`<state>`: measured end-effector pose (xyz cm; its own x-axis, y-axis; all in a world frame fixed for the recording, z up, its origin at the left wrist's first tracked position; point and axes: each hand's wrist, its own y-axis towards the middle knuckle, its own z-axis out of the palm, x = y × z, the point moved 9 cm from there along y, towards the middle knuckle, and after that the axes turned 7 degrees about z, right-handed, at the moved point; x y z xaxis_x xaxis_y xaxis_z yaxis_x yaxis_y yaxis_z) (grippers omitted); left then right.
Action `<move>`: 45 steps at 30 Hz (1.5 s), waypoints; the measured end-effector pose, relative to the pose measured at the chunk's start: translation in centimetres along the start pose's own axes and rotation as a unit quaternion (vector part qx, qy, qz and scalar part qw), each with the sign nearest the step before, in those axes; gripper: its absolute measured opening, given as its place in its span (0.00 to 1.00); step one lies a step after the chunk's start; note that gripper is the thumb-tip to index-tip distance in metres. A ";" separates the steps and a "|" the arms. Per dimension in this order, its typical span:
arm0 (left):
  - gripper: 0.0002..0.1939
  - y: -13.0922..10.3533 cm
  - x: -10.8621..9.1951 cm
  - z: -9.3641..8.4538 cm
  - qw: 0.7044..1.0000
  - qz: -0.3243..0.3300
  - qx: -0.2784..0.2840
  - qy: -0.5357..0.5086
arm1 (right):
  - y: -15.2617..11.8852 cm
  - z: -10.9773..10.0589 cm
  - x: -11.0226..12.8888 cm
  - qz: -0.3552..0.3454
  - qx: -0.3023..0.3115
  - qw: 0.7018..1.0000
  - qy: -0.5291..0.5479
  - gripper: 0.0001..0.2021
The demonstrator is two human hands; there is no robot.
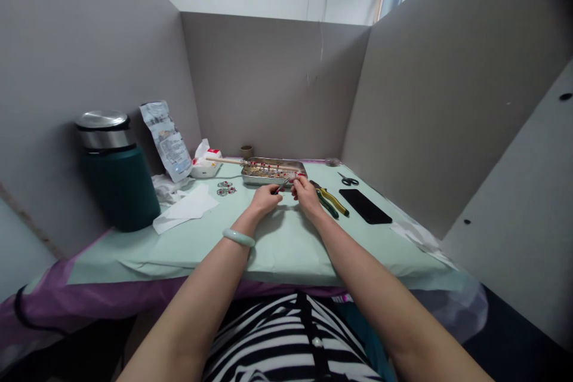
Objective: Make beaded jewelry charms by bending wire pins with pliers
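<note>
My left hand (265, 199), with a pale green bangle (239, 237) on its wrist, is closed on a thin dark pointed tool (282, 187) whose kind is too small to tell. Close beside it, my right hand (305, 194) pinches something tiny near the tool's tip; red shows there, but I cannot make out the piece. Just beyond both hands sits a metal tray (257, 180) of small beads and parts. A wooden stick (224, 160) strung with red-beaded pieces lies across the tray. Red-and-silver ornaments (226, 188) rest left of my left hand.
Right of my right hand lie pliers (333, 202), black scissors (348, 179) and a black phone (365, 206). At left stand a green flask (119, 182) and a silvery pouch (166, 140), near white paper (185, 210) and a tissue pack (206, 164). Grey panels (273, 83) enclose the table.
</note>
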<state>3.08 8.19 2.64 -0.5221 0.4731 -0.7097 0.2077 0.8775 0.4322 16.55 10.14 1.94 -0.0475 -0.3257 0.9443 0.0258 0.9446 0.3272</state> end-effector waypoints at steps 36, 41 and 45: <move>0.11 -0.1 -0.2 0.1 0.999 0.007 0.020 -0.048 | -0.4 0.9 -0.5 0.077 0.071 0.993 0.060 0.16; 0.09 -0.7 -0.5 0.1 0.991 -0.033 0.046 -0.125 | -0.9 1.7 -0.3 0.107 0.130 0.978 0.123 0.17; 0.09 -0.6 -0.1 0.0 0.991 -0.044 0.046 -0.114 | -0.9 1.3 -0.6 0.114 0.097 0.985 0.089 0.15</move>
<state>3.00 7.61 2.49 -0.3441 0.3901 -0.8540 0.2490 0.9150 0.3176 15.24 9.48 1.06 0.1142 -0.0904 0.9893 -0.1760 0.9783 0.1097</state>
